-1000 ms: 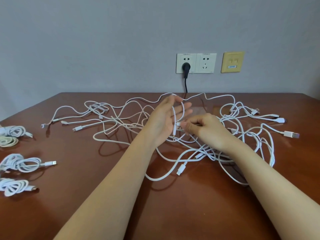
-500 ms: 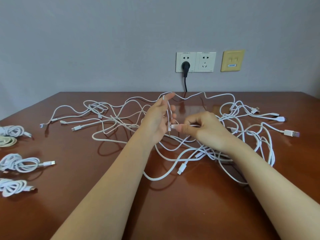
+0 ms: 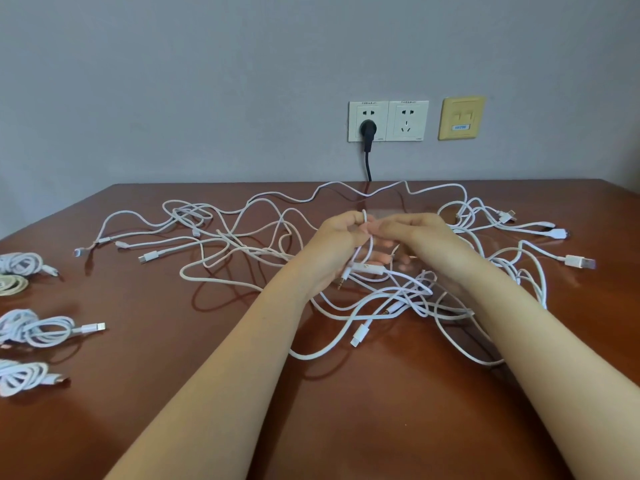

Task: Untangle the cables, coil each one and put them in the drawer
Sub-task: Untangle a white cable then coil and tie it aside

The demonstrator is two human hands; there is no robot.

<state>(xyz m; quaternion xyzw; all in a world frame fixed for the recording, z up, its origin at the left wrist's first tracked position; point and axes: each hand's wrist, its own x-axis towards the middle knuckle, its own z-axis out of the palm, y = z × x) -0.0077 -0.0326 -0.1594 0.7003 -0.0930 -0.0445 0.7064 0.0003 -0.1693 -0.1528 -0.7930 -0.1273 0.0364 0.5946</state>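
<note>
- Cables (image 3: 405, 299) sprawl tangled across the desk (image 3: 346, 427), beneath my hands.
- My left hand (image 3: 332, 251) grips one white strand (image 3: 369, 244), looped over its fingers.
- My right hand (image 3: 427, 242) pinches that same strand beside it.

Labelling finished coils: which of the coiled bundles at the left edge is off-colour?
The cream coil, second from the far end, just nearer than the farthest white bundle. The other three are white; it alone is yellowish.
</note>
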